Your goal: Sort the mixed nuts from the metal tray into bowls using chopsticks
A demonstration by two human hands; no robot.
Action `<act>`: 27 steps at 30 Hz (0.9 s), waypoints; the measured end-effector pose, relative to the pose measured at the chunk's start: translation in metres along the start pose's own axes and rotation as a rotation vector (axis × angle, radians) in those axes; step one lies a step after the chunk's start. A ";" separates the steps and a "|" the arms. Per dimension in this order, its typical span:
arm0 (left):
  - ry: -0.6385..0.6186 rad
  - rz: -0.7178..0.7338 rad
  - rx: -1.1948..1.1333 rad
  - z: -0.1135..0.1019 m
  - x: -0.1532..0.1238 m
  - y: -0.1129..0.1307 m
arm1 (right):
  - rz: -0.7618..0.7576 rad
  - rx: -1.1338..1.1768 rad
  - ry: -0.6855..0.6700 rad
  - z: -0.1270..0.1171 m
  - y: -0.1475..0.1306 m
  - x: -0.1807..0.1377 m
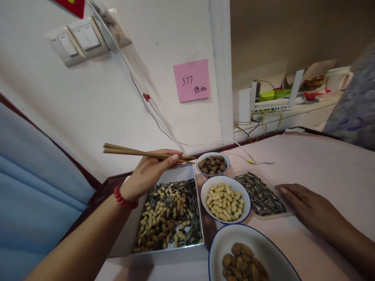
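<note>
My left hand (154, 169) is closed round a pair of wooden chopsticks (129, 150), held almost level above the far end of a white box (164, 251). Inside the box lie mixed peanuts (152, 216) and striped sunflower seeds (191, 191). My right hand (307, 205) grips the right edge of a clear plastic tray (288, 212) holding sunflower seeds (260, 193); some of its fingers are hidden. Between the hands stand a bowl (247, 195) of pale peanuts (224, 201) and, behind it, a bowl (200, 156) of round brown nuts (212, 164).
Nearest me is a larger blue-rimmed bowl (218, 246) with oblong brown nuts (243, 261). A white cable (205, 143) runs down the wall onto the pink tabletop (319, 164). A router (271, 106) stands on the shelf behind; a blue curtain (35, 203) hangs left.
</note>
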State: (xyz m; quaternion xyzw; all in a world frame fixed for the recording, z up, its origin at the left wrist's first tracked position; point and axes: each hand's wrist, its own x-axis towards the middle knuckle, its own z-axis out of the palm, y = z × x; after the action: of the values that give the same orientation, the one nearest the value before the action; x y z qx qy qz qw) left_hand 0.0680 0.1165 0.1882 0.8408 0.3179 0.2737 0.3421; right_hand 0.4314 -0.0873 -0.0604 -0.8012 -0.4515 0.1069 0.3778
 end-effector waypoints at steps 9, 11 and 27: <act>-0.025 -0.192 -0.022 -0.026 -0.042 -0.028 | 0.066 -0.022 0.014 -0.006 -0.011 -0.003; -0.117 -0.177 0.023 -0.022 -0.039 -0.038 | 0.102 -0.014 0.017 -0.008 -0.017 -0.003; -0.540 -0.115 0.054 -0.022 -0.028 -0.059 | 0.141 -0.024 0.042 -0.007 0.009 -0.003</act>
State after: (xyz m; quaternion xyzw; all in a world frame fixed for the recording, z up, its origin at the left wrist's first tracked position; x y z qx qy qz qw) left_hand 0.0146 0.1387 0.1505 0.8728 0.2694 0.0113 0.4069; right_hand 0.4392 -0.0965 -0.0623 -0.8375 -0.3873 0.1112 0.3691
